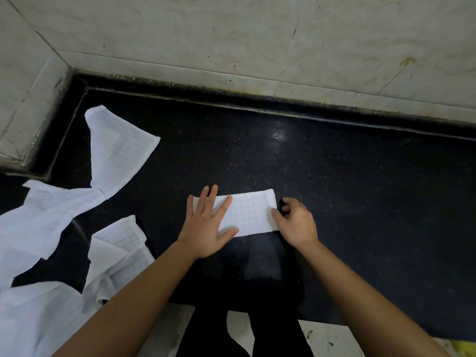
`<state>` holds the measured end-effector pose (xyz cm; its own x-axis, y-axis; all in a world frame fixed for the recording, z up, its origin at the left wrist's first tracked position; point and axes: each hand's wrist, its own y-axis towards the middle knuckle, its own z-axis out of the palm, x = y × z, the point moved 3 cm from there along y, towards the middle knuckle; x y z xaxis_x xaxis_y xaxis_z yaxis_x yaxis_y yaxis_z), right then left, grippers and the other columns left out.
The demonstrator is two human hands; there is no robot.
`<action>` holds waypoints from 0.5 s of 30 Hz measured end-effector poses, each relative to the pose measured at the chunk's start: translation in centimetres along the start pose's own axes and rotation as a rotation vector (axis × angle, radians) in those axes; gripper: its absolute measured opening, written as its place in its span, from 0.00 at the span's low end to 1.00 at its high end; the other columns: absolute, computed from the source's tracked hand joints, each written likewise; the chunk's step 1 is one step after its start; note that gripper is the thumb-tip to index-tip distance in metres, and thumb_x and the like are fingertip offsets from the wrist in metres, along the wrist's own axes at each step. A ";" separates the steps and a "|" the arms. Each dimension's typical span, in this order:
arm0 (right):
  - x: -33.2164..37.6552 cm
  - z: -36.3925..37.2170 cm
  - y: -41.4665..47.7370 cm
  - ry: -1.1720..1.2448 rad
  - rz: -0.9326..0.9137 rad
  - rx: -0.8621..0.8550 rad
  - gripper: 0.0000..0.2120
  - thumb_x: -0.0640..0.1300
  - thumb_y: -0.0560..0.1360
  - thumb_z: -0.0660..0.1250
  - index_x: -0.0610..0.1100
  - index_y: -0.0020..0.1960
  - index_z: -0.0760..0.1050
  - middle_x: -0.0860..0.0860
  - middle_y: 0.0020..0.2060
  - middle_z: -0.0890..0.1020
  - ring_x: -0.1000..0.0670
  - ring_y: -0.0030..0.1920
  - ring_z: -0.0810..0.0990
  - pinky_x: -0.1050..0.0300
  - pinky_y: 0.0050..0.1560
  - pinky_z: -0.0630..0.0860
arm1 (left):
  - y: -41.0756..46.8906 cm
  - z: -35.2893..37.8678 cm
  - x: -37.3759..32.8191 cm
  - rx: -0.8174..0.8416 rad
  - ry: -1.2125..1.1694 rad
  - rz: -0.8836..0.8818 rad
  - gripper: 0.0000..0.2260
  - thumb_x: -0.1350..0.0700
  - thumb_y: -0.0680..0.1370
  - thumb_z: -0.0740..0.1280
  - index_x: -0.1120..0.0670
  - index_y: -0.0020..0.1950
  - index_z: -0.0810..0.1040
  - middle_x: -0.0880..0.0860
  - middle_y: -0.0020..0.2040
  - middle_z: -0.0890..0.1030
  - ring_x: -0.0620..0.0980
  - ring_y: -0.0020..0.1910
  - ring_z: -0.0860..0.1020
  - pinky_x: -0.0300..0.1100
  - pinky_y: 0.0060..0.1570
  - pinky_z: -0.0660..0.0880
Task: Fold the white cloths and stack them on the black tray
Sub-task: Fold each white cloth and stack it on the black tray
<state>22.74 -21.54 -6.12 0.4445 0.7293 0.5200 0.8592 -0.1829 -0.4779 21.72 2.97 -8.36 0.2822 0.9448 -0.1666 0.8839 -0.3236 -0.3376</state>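
A white checked cloth point(247, 215), folded into a narrow strip, lies flat in the middle of the black counter point(360, 189). My left hand point(208, 228) presses flat on its left end with fingers spread. My right hand point(296, 225) is at the strip's right end, thumb on top and fingers curled round the edge, pinching it. Several unfolded white cloths lie crumpled to the left, among them one point(121, 153) at the back, one point(43, 215) at the left edge and one point(121, 253) near my left forearm. I cannot tell a black tray apart from the dark surface.
A pale tiled wall point(257, 47) bounds the counter at the back and left, meeting in a corner at the upper left. The counter's front edge runs just below my forearms, with my dark-trousered legs point(206, 336) and a light floor beneath.
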 end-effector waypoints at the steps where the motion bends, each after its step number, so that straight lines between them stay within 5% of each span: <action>1: -0.1 -0.1 0.2 0.042 0.057 0.033 0.26 0.57 0.77 0.68 0.46 0.71 0.71 0.53 0.56 0.81 0.51 0.58 0.79 0.57 0.54 0.74 | 0.3 0.1 -0.2 0.026 0.012 0.002 0.37 0.29 0.77 0.49 0.46 0.81 0.44 0.58 0.81 0.39 0.59 0.79 0.38 0.65 0.75 0.40; 6: 0.1 0.3 1.2 0.181 0.208 0.090 0.19 0.51 0.74 0.72 0.49 0.63 0.77 0.60 0.42 0.81 0.53 0.53 0.80 0.57 0.52 0.77 | 0.9 1.0 -0.4 0.103 0.076 -0.005 0.40 0.27 0.76 0.46 0.46 0.80 0.39 0.58 0.80 0.36 0.59 0.79 0.37 0.68 0.73 0.39; 10: -0.2 0.7 1.7 0.371 0.274 0.141 0.07 0.46 0.73 0.72 0.49 0.50 0.82 0.55 0.45 0.85 0.53 0.48 0.83 0.56 0.51 0.81 | 0.9 1.0 -0.5 0.120 0.055 -0.010 0.40 0.27 0.75 0.48 0.46 0.80 0.39 0.57 0.80 0.35 0.59 0.79 0.36 0.68 0.73 0.38; 15: 0.8 -0.1 0.8 0.529 0.261 0.196 0.04 0.43 0.75 0.72 0.47 0.50 0.82 0.51 0.45 0.86 0.54 0.41 0.81 0.62 0.36 0.73 | 0.9 -0.2 -0.9 0.131 -0.022 -0.040 0.41 0.28 0.76 0.54 0.46 0.80 0.40 0.57 0.79 0.33 0.57 0.78 0.34 0.66 0.74 0.39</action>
<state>23.84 -21.19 -5.98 0.7424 0.2425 0.6246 0.6648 -0.1507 -0.7317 22.34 1.88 -8.33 0.2379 0.9562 -0.1705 0.8376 -0.2908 -0.4624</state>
